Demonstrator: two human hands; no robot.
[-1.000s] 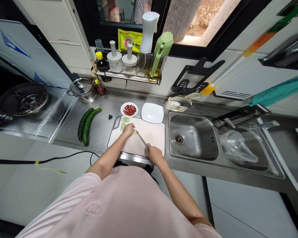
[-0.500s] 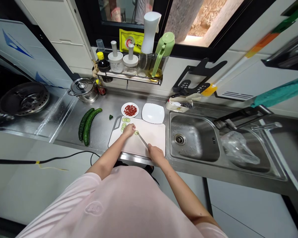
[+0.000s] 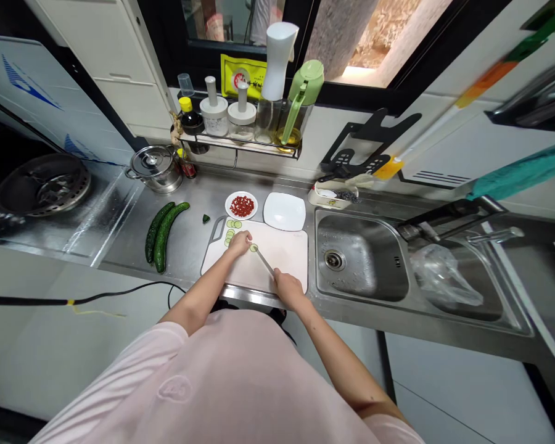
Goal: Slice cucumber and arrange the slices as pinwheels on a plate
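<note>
My left hand (image 3: 241, 243) is over the white cutting board (image 3: 282, 262), its fingers drawn together; whatever they may hold is too small to make out. Just right of those fingertips a round cucumber slice (image 3: 253, 248) lies at the tip of the knife (image 3: 265, 262). The knife's handle is in my right hand (image 3: 287, 288), fingers wrapped round it near the board's front edge. Several cut cucumber slices (image 3: 230, 235) lie on the board's left side, beyond my left hand. A small dark green cucumber end (image 3: 206, 218) rests on the counter left of the board.
Two whole cucumbers (image 3: 165, 237) lie left of the board. Behind it stand a plate of chopped red pieces (image 3: 242, 206) and a white square plate (image 3: 285, 211). A steel sink (image 3: 374, 265) is at the right, a lidded pot (image 3: 155, 168) at the back left.
The whole view has shifted very slightly. Both hands, the knife and the cucumber slices keep nearly the same places on the board.
</note>
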